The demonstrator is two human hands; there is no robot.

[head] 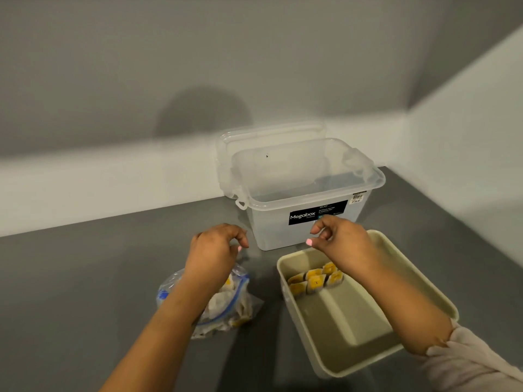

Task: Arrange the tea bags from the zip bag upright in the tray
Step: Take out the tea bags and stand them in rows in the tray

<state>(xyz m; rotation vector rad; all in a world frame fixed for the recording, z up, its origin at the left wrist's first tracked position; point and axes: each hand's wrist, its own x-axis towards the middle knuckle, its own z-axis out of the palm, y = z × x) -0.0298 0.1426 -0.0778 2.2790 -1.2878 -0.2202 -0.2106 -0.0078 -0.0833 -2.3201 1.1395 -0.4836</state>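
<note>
Both hands are up with fingers loosely curled, nothing in them: left hand [219, 244] above the zip bag [223, 304], right hand [336, 239] over the tray [418, 284], tea bags [314, 280] upright beneath it. Looks between bags; next, reach into the bag.

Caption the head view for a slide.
Both hands hover above zip bag and tray holding tea bags.

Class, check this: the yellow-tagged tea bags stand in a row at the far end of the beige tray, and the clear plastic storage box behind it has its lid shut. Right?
Not quite. The head view shows the clear plastic storage box open, its lid standing behind it. The yellow-tagged tea bags do stand at the far end of the beige tray.
</note>
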